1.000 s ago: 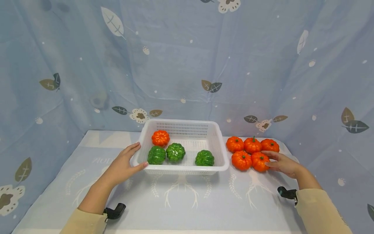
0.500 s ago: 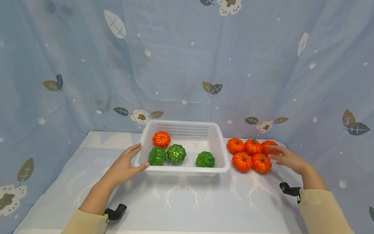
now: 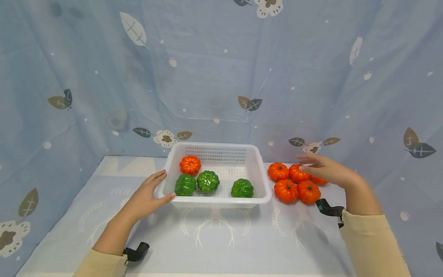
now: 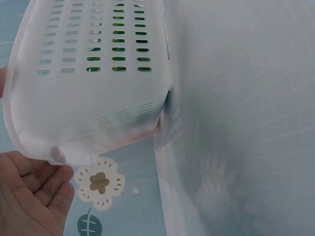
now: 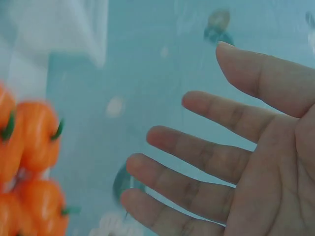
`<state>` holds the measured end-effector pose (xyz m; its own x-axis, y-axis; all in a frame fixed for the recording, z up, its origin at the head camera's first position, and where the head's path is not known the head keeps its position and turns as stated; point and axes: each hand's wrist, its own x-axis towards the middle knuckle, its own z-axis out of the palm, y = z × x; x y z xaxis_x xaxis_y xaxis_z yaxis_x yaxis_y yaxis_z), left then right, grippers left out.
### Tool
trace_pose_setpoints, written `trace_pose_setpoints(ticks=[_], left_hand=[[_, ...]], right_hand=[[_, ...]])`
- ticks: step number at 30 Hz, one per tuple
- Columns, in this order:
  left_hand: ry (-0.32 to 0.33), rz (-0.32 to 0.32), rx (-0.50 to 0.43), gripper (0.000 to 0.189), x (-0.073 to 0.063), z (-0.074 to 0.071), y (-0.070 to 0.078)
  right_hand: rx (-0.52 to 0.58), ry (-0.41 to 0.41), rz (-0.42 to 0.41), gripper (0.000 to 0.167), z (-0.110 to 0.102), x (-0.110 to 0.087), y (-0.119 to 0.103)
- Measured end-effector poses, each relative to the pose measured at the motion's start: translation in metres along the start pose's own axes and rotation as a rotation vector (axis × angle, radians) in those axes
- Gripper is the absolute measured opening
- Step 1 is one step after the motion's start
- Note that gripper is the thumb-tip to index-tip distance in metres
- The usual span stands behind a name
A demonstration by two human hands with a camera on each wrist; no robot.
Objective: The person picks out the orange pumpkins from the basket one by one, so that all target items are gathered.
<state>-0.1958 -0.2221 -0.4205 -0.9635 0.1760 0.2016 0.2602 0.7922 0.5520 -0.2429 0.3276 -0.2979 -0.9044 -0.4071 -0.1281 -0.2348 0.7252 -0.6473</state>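
Observation:
A white perforated plastic basket (image 3: 221,200) stands in the middle of the table. It contains one orange pumpkin (image 3: 190,165) and three green pumpkins (image 3: 208,181). My left hand (image 3: 142,199) rests against the basket's left end, thumb at the front corner and fingers along the side; in the left wrist view its fingertips touch the rim. To the right of the basket, several orange pumpkins (image 3: 285,191) sit close together in two rows. Above the back row hovers my right hand (image 3: 328,172), partly hiding those pumpkins. Its fingers are spread and hold nothing in the right wrist view.
A patterned blue curtain (image 3: 207,77) hangs directly behind the table (image 3: 194,250) and at both sides. Black wrist-worn devices (image 3: 137,252) show at both sleeves. The basket's back edge lies near the curtain.
My right hand has left the front-row orange pumpkin it was touching, drawn back, then risen and moved left over the back row. My left hand and the basket stay put.

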Motion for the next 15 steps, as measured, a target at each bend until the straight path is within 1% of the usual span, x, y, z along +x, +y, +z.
trace_pose_setpoints(ticks=[6,9,12,15], left_hand=[[0.001,0.007,-0.001,0.087,0.001,0.001,0.000],[0.002,0.013,-0.009,0.087,0.002,0.002,0.001],[0.002,0.007,-0.011,0.087,0.002,0.002,0.000],[0.004,-0.003,-0.011,0.087,0.000,0.002,-0.001]], right_hand=[[-0.021,-0.048,-0.097,0.057,0.008,0.022,-0.046],[-0.038,-0.060,-0.111,0.058,0.012,0.035,-0.069],[-0.040,-0.089,-0.140,0.055,0.017,0.053,-0.089],[-0.056,-0.096,-0.160,0.048,0.028,0.075,-0.103]])
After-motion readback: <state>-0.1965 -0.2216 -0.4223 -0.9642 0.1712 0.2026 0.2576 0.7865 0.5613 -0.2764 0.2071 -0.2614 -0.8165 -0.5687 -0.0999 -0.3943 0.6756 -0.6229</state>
